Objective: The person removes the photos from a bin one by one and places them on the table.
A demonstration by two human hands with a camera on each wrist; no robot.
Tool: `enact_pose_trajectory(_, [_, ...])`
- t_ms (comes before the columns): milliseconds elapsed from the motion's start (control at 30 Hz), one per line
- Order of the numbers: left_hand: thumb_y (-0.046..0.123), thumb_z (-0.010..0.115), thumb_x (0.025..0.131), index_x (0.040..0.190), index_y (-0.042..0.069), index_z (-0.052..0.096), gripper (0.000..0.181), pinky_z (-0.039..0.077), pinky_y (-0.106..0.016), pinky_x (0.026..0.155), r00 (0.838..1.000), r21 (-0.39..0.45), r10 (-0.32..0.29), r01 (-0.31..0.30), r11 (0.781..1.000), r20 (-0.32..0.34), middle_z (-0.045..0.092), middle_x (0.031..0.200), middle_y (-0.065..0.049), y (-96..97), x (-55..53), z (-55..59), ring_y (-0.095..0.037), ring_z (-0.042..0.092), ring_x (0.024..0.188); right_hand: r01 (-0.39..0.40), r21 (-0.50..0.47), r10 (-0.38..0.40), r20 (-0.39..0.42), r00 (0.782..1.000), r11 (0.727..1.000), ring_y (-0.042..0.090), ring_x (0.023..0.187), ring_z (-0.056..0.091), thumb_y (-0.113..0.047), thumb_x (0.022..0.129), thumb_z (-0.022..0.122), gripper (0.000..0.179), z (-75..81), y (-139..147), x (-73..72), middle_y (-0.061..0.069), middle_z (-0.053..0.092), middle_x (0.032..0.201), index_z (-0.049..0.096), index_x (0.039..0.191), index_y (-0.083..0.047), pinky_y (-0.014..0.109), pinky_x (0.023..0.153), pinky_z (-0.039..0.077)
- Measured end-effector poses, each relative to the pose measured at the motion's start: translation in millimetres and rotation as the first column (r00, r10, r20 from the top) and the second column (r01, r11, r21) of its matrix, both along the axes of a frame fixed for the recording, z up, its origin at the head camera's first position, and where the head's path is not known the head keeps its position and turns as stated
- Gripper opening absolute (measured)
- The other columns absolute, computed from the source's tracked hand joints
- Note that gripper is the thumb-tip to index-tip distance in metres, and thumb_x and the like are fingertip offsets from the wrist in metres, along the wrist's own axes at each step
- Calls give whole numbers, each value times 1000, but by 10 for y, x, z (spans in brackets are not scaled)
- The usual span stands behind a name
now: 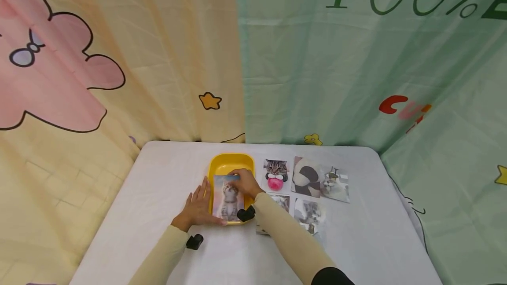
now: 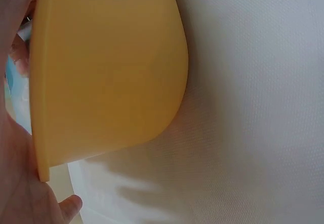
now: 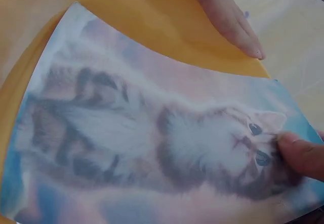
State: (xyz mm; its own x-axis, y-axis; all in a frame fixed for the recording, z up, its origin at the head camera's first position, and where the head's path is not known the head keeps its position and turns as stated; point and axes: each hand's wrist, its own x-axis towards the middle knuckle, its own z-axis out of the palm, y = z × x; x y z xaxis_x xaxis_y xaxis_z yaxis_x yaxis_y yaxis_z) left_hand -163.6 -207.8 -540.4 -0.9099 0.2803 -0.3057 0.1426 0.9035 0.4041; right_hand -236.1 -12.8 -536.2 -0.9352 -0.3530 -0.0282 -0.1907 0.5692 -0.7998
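A yellow plastic tub stands on the white-covered table. My right hand pinches the top end of a kitten photo card over the tub; in the right wrist view the thumb presses on the picture and the card bows slightly. My left hand rests along the tub's left side, its fingers spread and fairly straight. In the left wrist view the tub's outer wall fills much of the frame, with the rim against my palm. What lies under the card in the tub is hidden.
Right of the tub lie several picture cards: a cat with a pink ball, a panda, a grey-white picture and a grey animal picture. My right forearm partly covers another card. Printed curtains hang behind the table.
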Motion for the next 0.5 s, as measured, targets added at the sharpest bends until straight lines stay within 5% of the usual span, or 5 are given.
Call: enact_pose_trajectory(500, [73,77,56,151,-6,-4,148,10,-64,112,1000,-3,-10,9,1000,-24,-12,159,-20,-2,-13,-8,-45,8,143,-35,-63,27,-118,993,997,21,98,67,-12,91,67,16,-28,91,-12,7,73,101,76,103,-6,33,90,52])
